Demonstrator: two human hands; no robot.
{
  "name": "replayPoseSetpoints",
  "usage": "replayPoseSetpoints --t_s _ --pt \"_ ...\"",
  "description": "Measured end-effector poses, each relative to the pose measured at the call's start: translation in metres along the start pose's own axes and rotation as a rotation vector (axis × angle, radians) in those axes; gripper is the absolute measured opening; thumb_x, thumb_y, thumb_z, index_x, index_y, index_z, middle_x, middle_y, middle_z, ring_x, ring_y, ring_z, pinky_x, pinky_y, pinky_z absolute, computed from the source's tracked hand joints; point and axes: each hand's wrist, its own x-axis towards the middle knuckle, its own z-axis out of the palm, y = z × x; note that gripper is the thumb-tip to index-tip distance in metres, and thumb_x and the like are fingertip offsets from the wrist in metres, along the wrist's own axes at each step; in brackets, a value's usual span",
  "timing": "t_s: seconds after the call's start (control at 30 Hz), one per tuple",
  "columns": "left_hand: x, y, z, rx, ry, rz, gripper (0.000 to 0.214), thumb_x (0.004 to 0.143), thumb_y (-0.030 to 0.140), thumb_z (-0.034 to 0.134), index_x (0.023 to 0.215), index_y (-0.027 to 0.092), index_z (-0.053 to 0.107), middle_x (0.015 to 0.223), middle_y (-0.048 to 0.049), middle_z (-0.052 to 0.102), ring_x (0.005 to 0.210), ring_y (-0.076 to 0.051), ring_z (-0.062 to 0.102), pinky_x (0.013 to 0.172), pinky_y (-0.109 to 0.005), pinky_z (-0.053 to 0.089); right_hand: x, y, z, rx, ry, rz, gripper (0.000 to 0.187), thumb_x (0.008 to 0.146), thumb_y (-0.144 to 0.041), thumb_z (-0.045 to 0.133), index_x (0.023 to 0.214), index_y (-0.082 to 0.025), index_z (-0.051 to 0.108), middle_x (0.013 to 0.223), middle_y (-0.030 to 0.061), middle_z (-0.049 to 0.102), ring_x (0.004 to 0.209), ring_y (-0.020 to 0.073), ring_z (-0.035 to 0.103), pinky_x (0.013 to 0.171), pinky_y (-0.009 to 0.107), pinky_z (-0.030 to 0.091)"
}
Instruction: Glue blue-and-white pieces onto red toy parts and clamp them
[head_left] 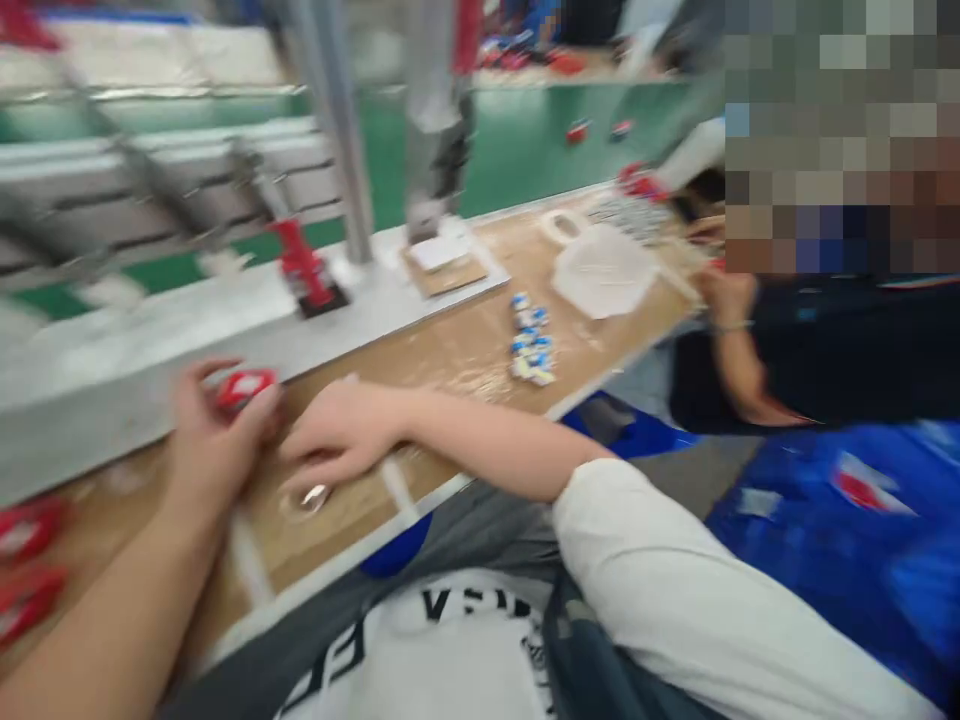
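Note:
My left hand is closed around a small red and white piece at the left of the bench. Just to its right, my right hand is held palm down, low over the brown bench top. Its thumb and fingers stand apart, and I see nothing between them, though motion blurs the fingertips. A small round, shiny, clear-looking item lies right below the thumb; whether they touch I cannot tell. More red pieces lie at the far left, beside my left forearm.
A red clamp and metal posts rise from a white ledge behind the bench. To the right are small blue and white parts, a translucent tray and a tape roll. A co-worker's arm is at the far right.

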Motion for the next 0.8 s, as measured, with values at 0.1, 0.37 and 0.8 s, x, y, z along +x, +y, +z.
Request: replayPoseSetpoints --t_s 0.1,0.37,0.8 --pt "0.002 -0.012 0.004 -0.102 -0.04 0.104 0.068 0.076 0.057 0.091 0.12 0.019 0.055 0.099 -0.0021 0.068 0.077 -0.014 0.064 0.07 -0.026 0.056 0.004 0.009 0.013 -0.024 -0.024 -0.007 0.04 0.114 -0.038 0.048 0.081 -0.017 0.058 0.082 0.004 0.07 0.074 0.017 0.058 0.066 0.03 0.026" --pt "0.002 -0.019 -0.001 -0.146 -0.243 0.235 0.059 0.095 0.053 0.078 0.137 0.016 0.059 0.118 -0.0108 0.073 0.105 -0.024 0.073 0.093 -0.036 0.061 0.008 0.006 0.026 -0.075 0.074 -0.157 0.052 0.118 -0.042 0.034 0.081 -0.017 0.059 0.077 0.002 0.063 0.073 0.015 0.056 0.067 0.03 0.027" --pt "0.005 -0.018 -0.004 -0.04 -0.157 0.213 0.045 0.089 0.042 0.078 0.123 0.016 0.064 0.111 -0.0074 0.073 0.1 -0.023 0.071 0.096 -0.037 0.059 0.006 0.006 0.026 0.026 0.03 -0.11 0.049 0.116 -0.039 0.041 0.073 -0.018 0.055 0.068 0.0015 0.06 0.068 0.0145 0.055 0.067 0.03 0.029"
